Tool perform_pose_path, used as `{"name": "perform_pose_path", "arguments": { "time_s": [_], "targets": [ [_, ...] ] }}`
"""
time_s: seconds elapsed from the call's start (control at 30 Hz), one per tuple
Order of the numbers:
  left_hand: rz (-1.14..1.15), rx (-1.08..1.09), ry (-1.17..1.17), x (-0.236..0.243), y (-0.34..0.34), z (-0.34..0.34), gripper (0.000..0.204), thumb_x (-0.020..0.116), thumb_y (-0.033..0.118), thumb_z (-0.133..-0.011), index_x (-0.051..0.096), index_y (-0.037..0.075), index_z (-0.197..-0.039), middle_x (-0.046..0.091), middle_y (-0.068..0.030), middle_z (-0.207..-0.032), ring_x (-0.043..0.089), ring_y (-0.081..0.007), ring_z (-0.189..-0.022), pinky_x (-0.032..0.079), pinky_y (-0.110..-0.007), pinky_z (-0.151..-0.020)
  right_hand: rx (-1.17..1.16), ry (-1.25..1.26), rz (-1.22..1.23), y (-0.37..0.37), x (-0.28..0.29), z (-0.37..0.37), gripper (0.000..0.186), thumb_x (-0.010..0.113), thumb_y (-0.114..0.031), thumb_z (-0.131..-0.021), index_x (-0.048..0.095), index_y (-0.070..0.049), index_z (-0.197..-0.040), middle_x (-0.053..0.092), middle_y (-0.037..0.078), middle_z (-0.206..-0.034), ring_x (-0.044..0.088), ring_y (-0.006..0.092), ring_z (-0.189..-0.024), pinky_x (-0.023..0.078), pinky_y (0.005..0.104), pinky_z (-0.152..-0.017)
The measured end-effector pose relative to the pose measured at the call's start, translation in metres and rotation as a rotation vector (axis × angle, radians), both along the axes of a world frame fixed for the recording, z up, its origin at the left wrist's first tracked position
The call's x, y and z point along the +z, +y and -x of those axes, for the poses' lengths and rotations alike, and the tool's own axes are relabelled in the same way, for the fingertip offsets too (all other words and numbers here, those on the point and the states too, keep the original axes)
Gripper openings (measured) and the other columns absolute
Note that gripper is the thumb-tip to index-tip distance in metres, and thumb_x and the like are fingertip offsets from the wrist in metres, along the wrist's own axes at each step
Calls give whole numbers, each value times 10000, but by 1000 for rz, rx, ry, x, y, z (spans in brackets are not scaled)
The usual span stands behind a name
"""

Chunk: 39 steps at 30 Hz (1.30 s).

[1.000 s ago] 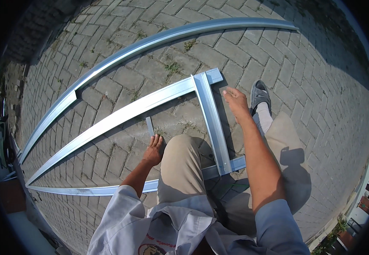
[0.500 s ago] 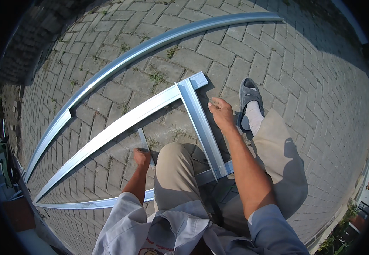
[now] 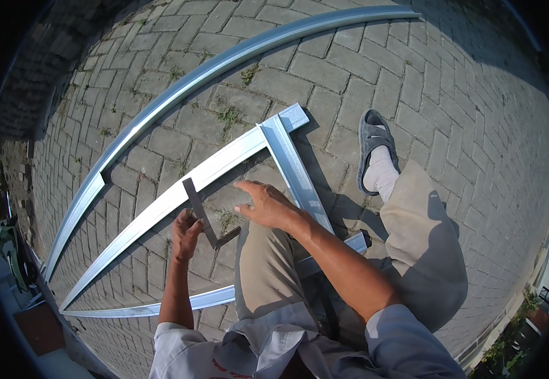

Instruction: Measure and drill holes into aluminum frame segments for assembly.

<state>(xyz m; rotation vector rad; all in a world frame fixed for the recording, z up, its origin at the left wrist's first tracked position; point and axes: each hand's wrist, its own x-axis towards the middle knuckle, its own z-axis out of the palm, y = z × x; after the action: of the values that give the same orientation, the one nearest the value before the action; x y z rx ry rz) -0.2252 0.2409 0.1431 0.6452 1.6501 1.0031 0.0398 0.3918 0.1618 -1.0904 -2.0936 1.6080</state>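
My left hand is closed around the long leg of a flat metal L-shaped square. Its upper end overlaps a shiny metal channel in view, while the short leg points toward my bent knee. Fingers spread, my right hand reaches across above that knee with nothing in it, a little to the right of the square. A metal crosspiece joins the upper channel near its right end and runs toward a lower channel. My right forearm hides part of the crosspiece's near end.
Another long metal channel lies beyond the frame, overlapping a further length at its left end. Grey pavers with weeds in the joints form the ground. My sandaled foot rests right of the crosspiece. A green object stands at far left.
My left hand has lifted the square and moved left, turning it so both legs show. My right hand has swung left from beyond the crosspiece to beside the square, its fingers spreading.
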Motion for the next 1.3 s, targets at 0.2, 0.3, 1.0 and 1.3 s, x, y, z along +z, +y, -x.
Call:
{"name": "perform_pose_path", "arguments": {
  "time_s": [0.2,0.3,1.0,1.3],
  "targets": [
    [-288,165,-250,53,118,-67,126,691,22,-945,636,35,-1058,723,-59,-936,703,-129,-824,593,-292,-728,124,-49,-242,29,44,29,648,664,-115,-918,421,-7,-1509,679,268,-1244,625,419,-1240,503,519,-1025],
    [-352,170,-339,42,164,-95,124,697,56,-961,626,37,-1061,730,-78,-1000,732,-164,-884,610,-296,-784,-69,-16,-239,71,35,10,463,621,-45,-926,539,-31,-1382,731,212,-1097,705,382,-1068,515,492,-954],
    [-78,-532,900,-102,226,-107,817,879,130,-694,545,-4,-1428,533,-185,-1481,490,-379,-1359,376,-448,-1181,135,-708,-533,248,-87,-169,468,461,10,-982,747,-203,-1285,694,166,-1188,606,298,-1224,447,435,-1076],
    [-92,-493,930,-118,227,-107,799,869,115,-702,551,-8,-1424,542,-186,-1471,490,-377,-1358,367,-444,-1184,165,-642,-669,258,-96,-161,554,472,49,-951,714,-263,-1340,664,152,-1227,594,286,-1197,417,412,-1161]
  ]
}}
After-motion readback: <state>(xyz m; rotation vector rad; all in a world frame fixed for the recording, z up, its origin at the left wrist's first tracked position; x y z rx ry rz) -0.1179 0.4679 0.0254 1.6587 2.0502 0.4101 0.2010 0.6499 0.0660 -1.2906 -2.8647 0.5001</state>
